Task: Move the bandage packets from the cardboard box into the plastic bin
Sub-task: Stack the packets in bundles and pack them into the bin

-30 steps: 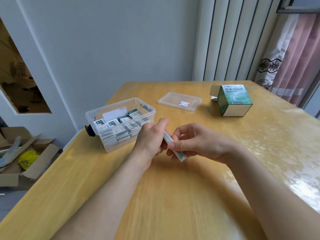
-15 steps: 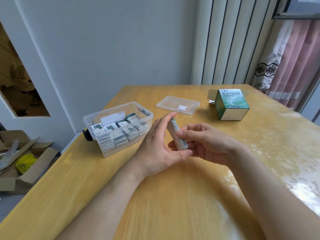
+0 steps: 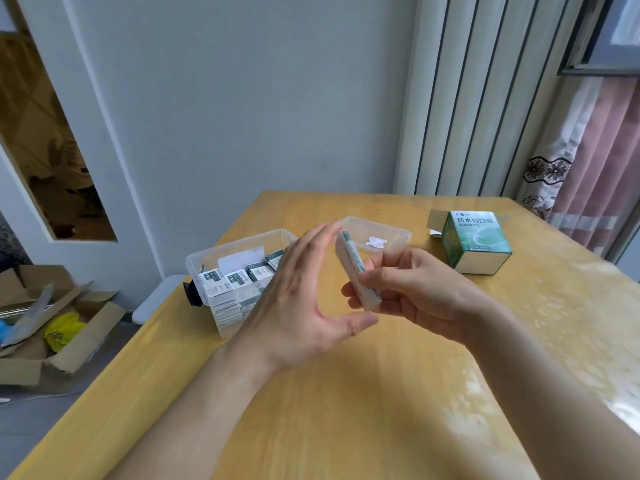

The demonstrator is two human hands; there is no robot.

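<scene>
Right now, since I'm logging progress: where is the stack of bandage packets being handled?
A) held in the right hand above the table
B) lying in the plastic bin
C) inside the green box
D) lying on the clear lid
A: the right hand grips the stack of packets in the air above the table, with the left hand open beside it.

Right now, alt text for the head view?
Over a wooden table, the right hand grips a stack of bandage packets on edge while the open left hand flanks it. Behind, a plastic bin holds more packets; a lid and green cardboard box sit rightward.
</scene>
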